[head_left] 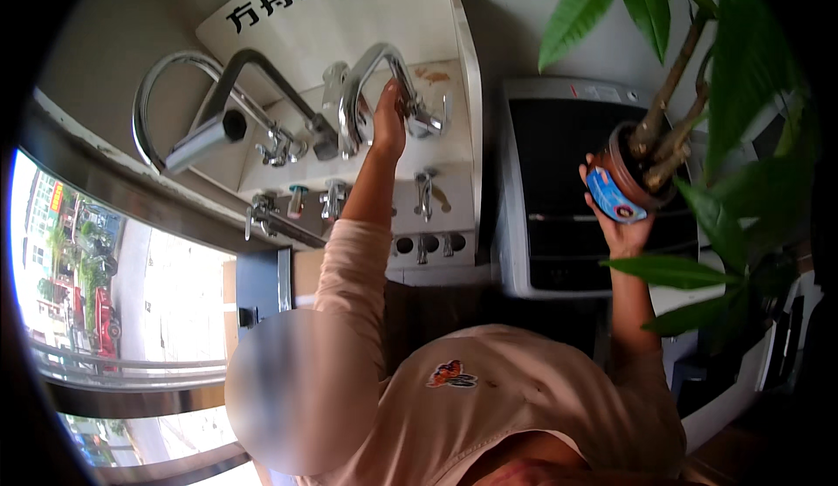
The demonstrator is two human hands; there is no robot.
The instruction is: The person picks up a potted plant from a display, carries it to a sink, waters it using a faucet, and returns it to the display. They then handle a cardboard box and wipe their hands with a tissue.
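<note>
My left hand reaches up to the display shelf and is closed at a chrome faucet with a tall bent spout. Its fingertips are partly hidden by the metal. On the right, my right hand grips a potted plant by its reddish-brown pot, fingers around the side and underneath. A blue label is stuck on the pot. Thick stems and broad green leaves rise from it, tilted toward the right.
More faucets stand on the white shelf, among them a dark one with a long spout. Small taps line its front. Behind the plant is a black-topped washing machine. A window lies at left.
</note>
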